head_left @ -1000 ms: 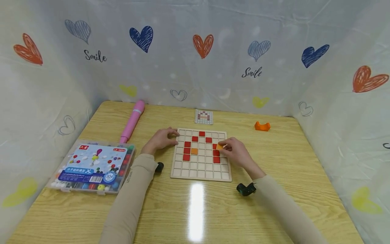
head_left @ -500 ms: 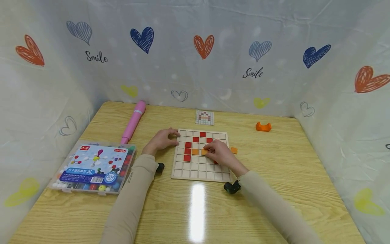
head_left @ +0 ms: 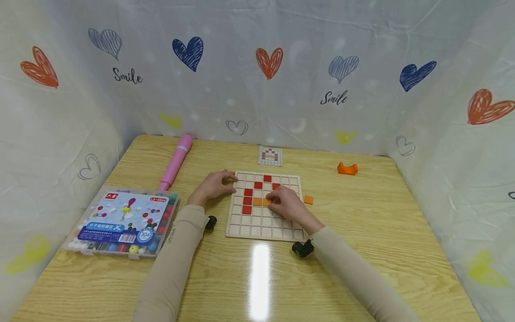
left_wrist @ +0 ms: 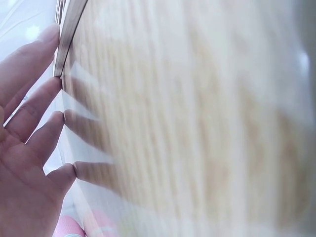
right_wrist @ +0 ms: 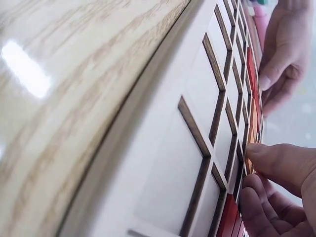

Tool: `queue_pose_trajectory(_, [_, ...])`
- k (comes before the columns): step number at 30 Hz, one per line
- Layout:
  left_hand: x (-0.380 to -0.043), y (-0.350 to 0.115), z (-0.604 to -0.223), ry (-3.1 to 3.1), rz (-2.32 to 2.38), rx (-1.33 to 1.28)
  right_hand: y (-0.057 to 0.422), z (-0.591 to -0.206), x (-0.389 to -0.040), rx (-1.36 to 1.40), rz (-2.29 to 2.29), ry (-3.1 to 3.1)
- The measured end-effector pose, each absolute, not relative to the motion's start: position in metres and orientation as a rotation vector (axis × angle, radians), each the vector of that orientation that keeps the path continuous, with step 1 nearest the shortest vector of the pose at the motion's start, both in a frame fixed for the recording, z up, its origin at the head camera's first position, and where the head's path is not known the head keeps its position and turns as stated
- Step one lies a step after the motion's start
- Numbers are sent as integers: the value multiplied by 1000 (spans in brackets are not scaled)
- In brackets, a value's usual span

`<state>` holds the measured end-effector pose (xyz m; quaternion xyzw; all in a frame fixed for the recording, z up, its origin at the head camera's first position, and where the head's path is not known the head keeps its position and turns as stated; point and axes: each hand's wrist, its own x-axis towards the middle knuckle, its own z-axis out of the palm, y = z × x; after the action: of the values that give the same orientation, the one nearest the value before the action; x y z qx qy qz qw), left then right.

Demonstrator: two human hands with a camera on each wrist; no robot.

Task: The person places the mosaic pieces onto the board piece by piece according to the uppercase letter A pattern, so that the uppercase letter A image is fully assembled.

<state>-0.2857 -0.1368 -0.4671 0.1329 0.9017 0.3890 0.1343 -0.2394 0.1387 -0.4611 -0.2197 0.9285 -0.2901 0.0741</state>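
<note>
A wooden grid board (head_left: 241, 228) lies on the table with several red square tiles (head_left: 247, 201) set in its cells. My right hand (head_left: 287, 203) is over the board's middle, thumb and fingertips pinching an orange square tile (head_left: 266, 202) at a cell just right of a seated orange tile (head_left: 257, 201). In the right wrist view, the thumb (right_wrist: 276, 160) presses against the orange tile's edge. The right hand hides some red tiles. My left hand (head_left: 213, 184) rests at the board's left edge, fingers relaxed; in the left wrist view its fingertips (left_wrist: 54, 86) meet the board's side and the table.
A loose orange tile (head_left: 308, 200) lies right of the board. Behind it sit a small pattern card (head_left: 270, 156) and an orange U-shaped piece (head_left: 348, 169). At left are a pink stick-like object (head_left: 175, 162) and a clear box (head_left: 124, 219) of colored balls.
My right hand has carried one orange tile leftward from the board's right side to the cell beside the seated orange tile; a loose orange tile now shows at right. The left hand stays put.
</note>
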Motion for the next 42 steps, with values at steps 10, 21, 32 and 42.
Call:
queue_pose_trajectory(10, [-284, -137, -466, 2614, 1124, 383, 139, -460, -240, -677, -847, 2800])
queue_pose_trajectory(21, [-285, -137, -466, 2628, 1116, 399, 142, -460, -236, -681, -888, 2812])
queue_pose_trajectory(32, [-286, -136, -463, 2629, 1105, 400, 190, -452, -212, -492, -1101, 2846])
queue_pose_trajectory(42, [-286, -137, -464, 2624, 1087, 398, 248, -461, -200, -189, -1131, 2927])
